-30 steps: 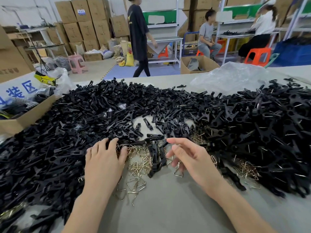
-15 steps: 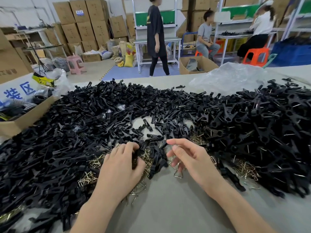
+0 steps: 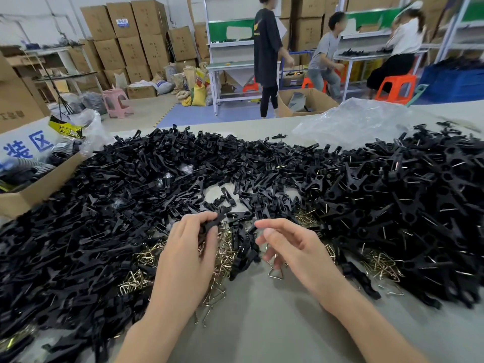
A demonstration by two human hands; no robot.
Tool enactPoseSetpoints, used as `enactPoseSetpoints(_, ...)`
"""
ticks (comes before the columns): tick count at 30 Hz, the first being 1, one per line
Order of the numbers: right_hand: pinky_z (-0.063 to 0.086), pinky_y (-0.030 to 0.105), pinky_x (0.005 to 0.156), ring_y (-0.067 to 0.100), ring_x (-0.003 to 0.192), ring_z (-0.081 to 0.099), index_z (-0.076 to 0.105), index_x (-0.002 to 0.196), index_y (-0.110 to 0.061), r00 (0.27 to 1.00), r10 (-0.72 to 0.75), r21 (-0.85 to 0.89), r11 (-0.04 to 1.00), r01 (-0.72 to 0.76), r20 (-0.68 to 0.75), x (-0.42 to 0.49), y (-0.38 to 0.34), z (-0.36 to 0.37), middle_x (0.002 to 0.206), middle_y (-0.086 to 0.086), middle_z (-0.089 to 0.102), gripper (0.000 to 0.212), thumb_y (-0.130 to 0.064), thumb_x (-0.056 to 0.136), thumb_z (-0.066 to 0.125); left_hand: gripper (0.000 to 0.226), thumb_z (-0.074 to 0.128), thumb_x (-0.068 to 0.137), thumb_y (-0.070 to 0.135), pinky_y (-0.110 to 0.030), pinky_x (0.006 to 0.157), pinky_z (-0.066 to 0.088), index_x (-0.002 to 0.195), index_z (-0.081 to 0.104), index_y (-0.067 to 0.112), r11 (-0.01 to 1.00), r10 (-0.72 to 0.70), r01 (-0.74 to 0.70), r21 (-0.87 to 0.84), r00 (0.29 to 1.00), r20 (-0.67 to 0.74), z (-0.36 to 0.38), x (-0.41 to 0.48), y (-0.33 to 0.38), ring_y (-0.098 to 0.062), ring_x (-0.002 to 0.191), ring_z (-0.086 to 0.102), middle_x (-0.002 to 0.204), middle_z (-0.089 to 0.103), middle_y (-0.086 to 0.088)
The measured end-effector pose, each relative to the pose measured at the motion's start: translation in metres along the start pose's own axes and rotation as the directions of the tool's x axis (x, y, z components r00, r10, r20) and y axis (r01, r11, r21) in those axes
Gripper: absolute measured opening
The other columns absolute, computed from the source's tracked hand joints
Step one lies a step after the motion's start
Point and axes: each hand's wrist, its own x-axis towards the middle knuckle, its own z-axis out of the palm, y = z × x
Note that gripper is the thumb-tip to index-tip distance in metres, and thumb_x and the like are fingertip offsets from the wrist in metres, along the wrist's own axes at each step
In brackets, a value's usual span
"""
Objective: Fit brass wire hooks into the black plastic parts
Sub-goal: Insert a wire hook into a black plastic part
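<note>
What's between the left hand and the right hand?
In the head view, a small clump of black plastic parts lying on loose brass hooks separates the left hand from the right hand.

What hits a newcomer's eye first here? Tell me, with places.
The sprawling heap of black plastic clip parts spreads across the grey table from left to right. At its near centre glints a tangle of triangular brass wire hooks, where the left hand grips one black plastic part and the right hand hangs beside it.

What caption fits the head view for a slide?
Left hand grips a black plastic part; right hand hovers over brass wire hooks.
</note>
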Motion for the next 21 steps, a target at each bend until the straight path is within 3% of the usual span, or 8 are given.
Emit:
enactPoseSetpoints(3,0.055,0.028,0.067,0.011,0.079,0.069,0.075,0.113,-0.032,0.999,0.013,0.029,0.999,-0.014,0.030,0.001,-0.004,0.004,0.101,0.000,0.077,0.022,-0.037,0.094,0.065,0.022,0.043,0.104,0.038,-0.017,0.085,0.042,0.122,0.054,0.031,0.988,0.156,-0.156,0.001,0.986,0.053,0.006,-0.005,0.013,-0.002,0.103,0.050,0.109,0.054,0.023)
enactPoseSetpoints(7,0.055,0.030,0.073,0.015,0.079,0.065,0.074,0.115,-0.016,0.997,0.033,0.142,0.989,-0.042,0.067,0.001,-0.002,0.007,0.090,0.005,0.072,0.033,-0.033,0.088,0.065,0.026,0.044,0.103,0.032,-0.025,0.086,0.043,0.126,0.056,0.026,0.948,0.314,-0.319,0.007,0.937,0.156,0.017,-0.011,0.021,-0.010,0.097,0.052,0.113,0.054,0.015)
enactPoseSetpoints(11,0.055,0.025,0.069,0.012,0.075,0.062,0.078,0.108,-0.014,0.995,0.076,0.244,0.965,-0.091,0.071,0.004,0.000,0.006,0.090,0.006,0.072,0.027,-0.025,0.085,0.068,0.034,0.043,0.103,0.037,-0.021,0.088,0.042,0.136,0.051,0.029,0.957,0.285,-0.291,0.006,0.941,0.185,0.018,-0.011,0.022,-0.005,0.100,0.051,0.114,0.053,0.018)
enactPoseSetpoints(13,0.055,0.024,0.068,0.012,0.074,0.062,0.075,0.115,-0.015,0.992,0.100,0.274,0.955,-0.116,0.072,0.004,-0.001,0.007,0.089,0.004,0.071,0.034,-0.025,0.083,0.070,0.039,0.042,0.102,0.041,-0.015,0.091,0.040,0.139,0.047,0.030,0.960,0.271,-0.279,0.013,0.941,0.205,0.017,-0.011,0.023,0.000,0.102,0.050,0.114,0.054,0.021)
enactPoseSetpoints(16,0.056,0.030,0.072,0.017,0.077,0.067,0.062,0.131,-0.018,0.991,0.124,0.302,0.944,-0.131,0.041,0.004,0.002,0.006,0.086,0.006,0.068,0.053,-0.029,0.080,0.075,0.040,0.042,0.098,0.053,-0.001,0.092,0.032,0.135,0.044,0.038,0.977,0.215,-0.210,-0.048,0.957,0.197,0.014,-0.011,0.025,0.017,0.106,0.045,0.111,0.050,0.038)
enactPoseSetpoints(18,0.058,0.029,0.075,0.019,0.082,0.071,0.064,0.124,-0.017,0.993,0.120,0.365,0.924,-0.113,0.003,0.005,0.001,0.006,0.088,0.007,0.070,0.048,-0.027,0.079,0.076,0.041,0.041,0.095,0.059,0.003,0.091,0.029,0.133,0.042,0.044,0.983,0.166,-0.147,-0.113,0.967,0.192,0.012,-0.010,0.026,0.022,0.111,0.042,0.117,0.044,0.047)
enactPoseSetpoints(21,0.060,0.028,0.071,0.021,0.083,0.073,0.067,0.115,-0.012,0.986,0.162,0.517,0.846,-0.127,-0.023,0.005,-0.003,0.006,0.094,0.011,0.074,0.039,-0.019,0.078,0.075,0.044,0.041,0.098,0.053,0.001,0.093,0.030,0.140,0.041,0.042,0.968,0.219,-0.177,-0.180,0.943,0.249,0.013,-0.012,0.030,0.014,0.115,0.043,0.127,0.043,0.034)
